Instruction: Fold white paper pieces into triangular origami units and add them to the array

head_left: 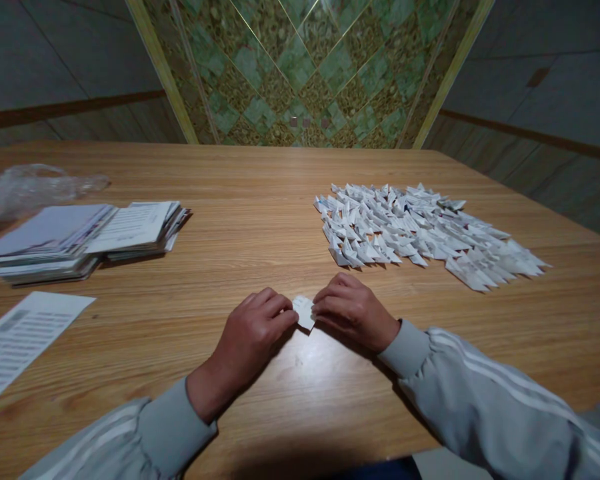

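Observation:
My left hand point(253, 333) and my right hand point(353, 310) meet near the front middle of the wooden table point(260, 193), both pinching a small folded piece of white paper point(304, 311) pressed against the tabletop. Most of the paper piece is hidden under my fingertips. Beyond my right hand lies a wide spread of several small folded white paper triangles point(415, 230), laid out in rows.
Stacks of paper slips point(85, 237) sit at the left, with a crumpled clear plastic bag point(27, 187) behind them. A printed sheet point(20, 337) lies at the front left edge. A green patterned wall panel point(305, 73) stands behind the table.

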Tool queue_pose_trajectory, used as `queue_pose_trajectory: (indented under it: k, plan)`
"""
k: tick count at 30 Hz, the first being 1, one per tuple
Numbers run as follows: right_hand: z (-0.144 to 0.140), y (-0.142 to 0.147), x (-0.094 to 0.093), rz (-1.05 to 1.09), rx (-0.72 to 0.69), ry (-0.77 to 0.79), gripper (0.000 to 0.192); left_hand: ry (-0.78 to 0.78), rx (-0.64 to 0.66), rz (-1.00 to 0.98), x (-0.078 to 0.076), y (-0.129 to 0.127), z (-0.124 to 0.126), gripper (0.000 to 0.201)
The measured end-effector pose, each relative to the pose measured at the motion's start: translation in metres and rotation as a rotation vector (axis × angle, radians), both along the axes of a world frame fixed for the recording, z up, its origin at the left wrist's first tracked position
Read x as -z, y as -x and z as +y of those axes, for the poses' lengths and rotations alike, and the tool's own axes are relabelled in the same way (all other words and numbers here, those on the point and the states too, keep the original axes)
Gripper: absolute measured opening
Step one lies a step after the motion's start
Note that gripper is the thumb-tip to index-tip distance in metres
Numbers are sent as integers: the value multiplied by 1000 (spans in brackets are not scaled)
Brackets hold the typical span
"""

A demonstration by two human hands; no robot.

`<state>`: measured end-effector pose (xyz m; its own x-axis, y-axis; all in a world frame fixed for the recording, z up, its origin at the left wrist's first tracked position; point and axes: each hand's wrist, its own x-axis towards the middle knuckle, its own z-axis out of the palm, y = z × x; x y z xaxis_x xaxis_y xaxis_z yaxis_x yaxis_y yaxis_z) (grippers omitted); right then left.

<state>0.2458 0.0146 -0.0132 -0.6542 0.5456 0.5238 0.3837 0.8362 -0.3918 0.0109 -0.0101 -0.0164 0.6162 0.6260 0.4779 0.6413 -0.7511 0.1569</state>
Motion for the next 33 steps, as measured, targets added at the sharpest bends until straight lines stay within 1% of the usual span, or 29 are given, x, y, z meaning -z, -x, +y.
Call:
queue_pose_trajectory:
  k: [3, 5, 8, 12, 17, 24, 27, 33]
  plan:
    - [2, -4, 1, -86, -23, 58, 28, 7, 12, 46, 3, -2, 0, 23]
    - [3, -4, 3, -143, -59, 71, 33, 39, 7, 34, 5, -2, 0, 25]
    - [5, -4, 6, -202, -88, 62, 28, 126, 24, -9, 7, 1, 0, 22]
    - [7, -3, 10, -207, -63, 82, 20, 214, 6, -14, 10, 10, 2, 17]
    - [8, -3, 11, -135, -66, 165, 19, 231, -11, -36, 11, 19, 1, 17]
    - [9, -2, 6, -89, -83, 234, 17, 265, -8, -22, 9, 17, 3, 19]
    - [11, -2, 7, -77, -83, 247, 18, 270, -20, -35, 9, 15, 5, 21]
    - [7, 3, 5, -89, 1, 212, 15, 306, -73, -57, 10, 9, 8, 18]
